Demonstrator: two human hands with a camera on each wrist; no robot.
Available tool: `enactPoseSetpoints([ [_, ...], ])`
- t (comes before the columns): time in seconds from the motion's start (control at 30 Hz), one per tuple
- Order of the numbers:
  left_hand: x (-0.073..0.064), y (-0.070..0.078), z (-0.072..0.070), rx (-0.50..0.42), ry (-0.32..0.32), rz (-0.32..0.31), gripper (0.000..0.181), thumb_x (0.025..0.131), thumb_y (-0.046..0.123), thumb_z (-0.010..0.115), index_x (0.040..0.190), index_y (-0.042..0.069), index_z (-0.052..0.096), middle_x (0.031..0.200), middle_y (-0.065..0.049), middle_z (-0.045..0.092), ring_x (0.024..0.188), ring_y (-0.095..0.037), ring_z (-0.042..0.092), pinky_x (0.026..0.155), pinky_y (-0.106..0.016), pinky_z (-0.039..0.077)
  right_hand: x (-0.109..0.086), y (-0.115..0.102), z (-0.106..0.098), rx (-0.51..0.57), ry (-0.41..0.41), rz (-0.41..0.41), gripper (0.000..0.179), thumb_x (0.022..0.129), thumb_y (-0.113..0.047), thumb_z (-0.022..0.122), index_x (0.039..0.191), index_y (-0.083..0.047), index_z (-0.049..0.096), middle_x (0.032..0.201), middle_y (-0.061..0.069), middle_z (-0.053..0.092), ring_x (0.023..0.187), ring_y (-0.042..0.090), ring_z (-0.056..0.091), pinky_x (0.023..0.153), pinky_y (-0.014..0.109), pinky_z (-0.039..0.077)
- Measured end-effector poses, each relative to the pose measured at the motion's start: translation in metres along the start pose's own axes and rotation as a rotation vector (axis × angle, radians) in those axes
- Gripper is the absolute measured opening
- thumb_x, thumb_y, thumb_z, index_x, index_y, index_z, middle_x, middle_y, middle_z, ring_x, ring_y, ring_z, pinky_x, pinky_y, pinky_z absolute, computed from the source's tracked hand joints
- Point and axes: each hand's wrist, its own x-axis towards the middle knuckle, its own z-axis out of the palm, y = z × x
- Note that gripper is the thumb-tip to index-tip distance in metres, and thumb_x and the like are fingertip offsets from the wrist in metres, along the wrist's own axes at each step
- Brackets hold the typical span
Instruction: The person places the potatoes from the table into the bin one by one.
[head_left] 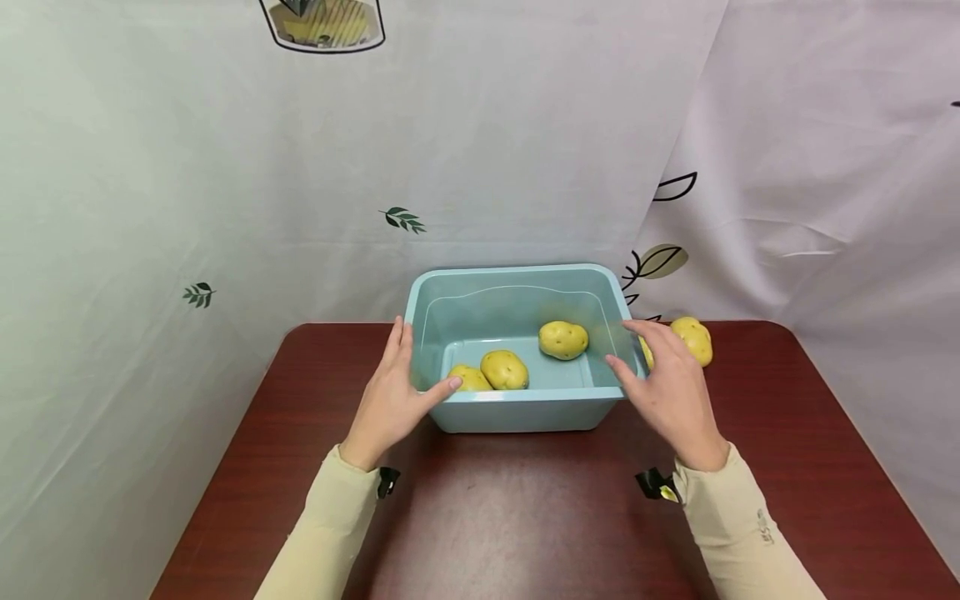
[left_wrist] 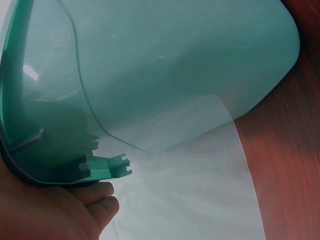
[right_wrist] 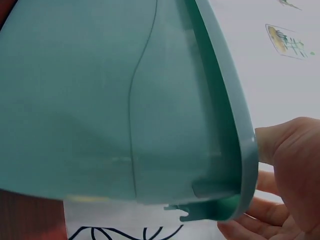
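A light blue plastic basin (head_left: 525,412) stands on the table with three yellow potatoes in it: a potato (head_left: 563,340) toward the right, another potato (head_left: 504,369) near the front and a partly hidden potato (head_left: 469,379) at the front left. My left hand (head_left: 390,398) is at the near left corner, its thumb reaching over the front rim and its fingers stretched along the outside. At the right side, my right hand (head_left: 670,390) has thumb and fingertips at the rim (right_wrist: 245,135), fingers loosely bent. In the wrist views both hands lie right against the rim's corners.
Beyond my right hand, a yellow potato (head_left: 693,340) lies outside the basin, with more yellow partly hidden beside it. The dark red-brown table (head_left: 495,517) runs back to a pale printed cloth (head_left: 525,125), which hangs close behind the basin.
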Motion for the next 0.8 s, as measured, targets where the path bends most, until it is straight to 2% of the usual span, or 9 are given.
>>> enactPoseSetpoints([
  [0.37, 0.002, 0.0, 0.0, -0.006, -0.002, -0.004, 0.113, 0.085, 0.065, 0.068, 0.161, 0.006, 0.009, 0.168, 0.0, -0.004, 0.152, -0.029, 0.019, 0.111, -0.055, 0.036, -0.002, 0.008, -0.014, -0.015, 0.043, 0.0, 0.046, 0.079, -0.004, 0.084, 0.122, 0.0, 0.068, 0.119, 0.018, 0.066, 0.114, 0.037, 0.057, 0.092, 0.057, 0.046],
  [0.8, 0.002, -0.001, 0.002, -0.013, 0.004, -0.014, 0.11, 0.086, 0.059, 0.071, 0.161, 0.006, 0.01, 0.168, 0.001, -0.003, 0.152, -0.028, 0.018, 0.112, -0.055, 0.034, -0.007, 0.024, -0.021, -0.041, 0.058, 0.003, 0.043, 0.08, 0.001, 0.081, 0.121, 0.001, 0.068, 0.117, 0.019, 0.067, 0.113, 0.037, 0.058, 0.091, 0.053, 0.045],
])
